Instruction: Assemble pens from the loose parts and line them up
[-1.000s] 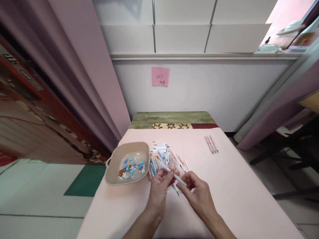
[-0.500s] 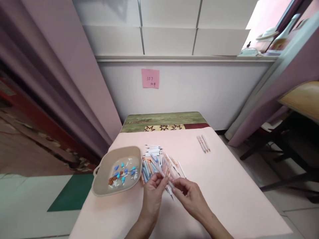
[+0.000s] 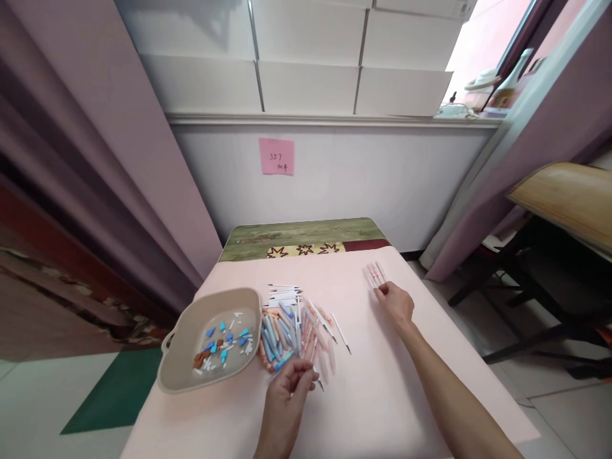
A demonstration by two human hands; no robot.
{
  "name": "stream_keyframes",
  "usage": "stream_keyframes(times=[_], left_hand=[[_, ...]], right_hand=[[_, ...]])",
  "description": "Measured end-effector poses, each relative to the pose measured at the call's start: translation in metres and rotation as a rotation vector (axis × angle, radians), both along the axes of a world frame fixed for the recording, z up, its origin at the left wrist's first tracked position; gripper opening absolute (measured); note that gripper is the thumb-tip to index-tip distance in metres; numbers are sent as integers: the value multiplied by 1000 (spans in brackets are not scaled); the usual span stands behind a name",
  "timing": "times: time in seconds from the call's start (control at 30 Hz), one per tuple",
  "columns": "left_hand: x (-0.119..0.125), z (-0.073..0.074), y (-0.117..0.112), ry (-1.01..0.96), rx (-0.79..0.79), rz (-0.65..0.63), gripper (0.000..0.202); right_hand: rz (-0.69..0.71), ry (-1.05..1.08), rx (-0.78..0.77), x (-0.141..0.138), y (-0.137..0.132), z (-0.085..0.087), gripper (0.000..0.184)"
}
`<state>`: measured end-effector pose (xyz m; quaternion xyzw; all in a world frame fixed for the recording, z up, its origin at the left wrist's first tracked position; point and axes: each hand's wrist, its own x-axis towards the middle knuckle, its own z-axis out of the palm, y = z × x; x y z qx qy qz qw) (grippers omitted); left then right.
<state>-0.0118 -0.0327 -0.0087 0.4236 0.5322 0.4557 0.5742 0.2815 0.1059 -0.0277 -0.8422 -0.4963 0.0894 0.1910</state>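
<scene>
- Pink sticky note on the white wall: we read "357" in handwriting, above smaller characters we cannot make out surely.
- Upper white panel: we see a small printed mark just above it, too tiny to read.
- Our desk wears a pale pink cover; its far end shows green wood grain, dark stars on yellow, and dark red.
- Purple curtains flank us; a bottle stands by the window.
- Of our hands, the right hand is narrowed at the near ends of the clear pens, far right; blur hides whether it grips one.
- Our left hand curls at the near edge of the coloured tubes and clear barrels; we cannot tell if it holds anything.
- White refills lie beyond; left, a beige basin holds small pieces.
</scene>
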Motion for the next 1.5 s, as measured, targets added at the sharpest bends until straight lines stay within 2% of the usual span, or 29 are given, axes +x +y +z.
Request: stream_keyframes(times=[0.13,0.33,0.43,0.53,0.6,0.67,0.77,0.9,1.07,1.37,1.5], left_hand=[[-2,1,-5,46,6,-25,23],[-13,3,-18,118,-2,59,24],[-26,1,-28,281,92,32,21],[-46,-3,-35,499,281,29,16],[-62,-5,-39,631,439,84,11],[-77,-7,-41,736,583,145,13],[-91,-14,-42,836,681,153,15],[-90,-32,-43,811,585,138,7],[-84,-51,-42,697,381,183,16],[-87,-65,-39,705,355,217,21],[-87,-64,-40,703,355,186,18]], right_hand=[[16,-80,-57,-2,21,-8,23],[56,-167,-83,-5,26,-14,30],[75,-183,-93,-4,22,-14,33],[79,-165,-36,-9,8,-16,36],[107,-64,72,-19,-9,-20,36],[163,138,162,-35,-29,-26,38],[194,450,212,-62,-59,-39,46],[142,513,267,-85,-78,-51,44],[138,489,305,-88,-80,-55,39],[131,495,372,-87,-78,-56,38],[138,507,394,-86,-78,-58,39]])
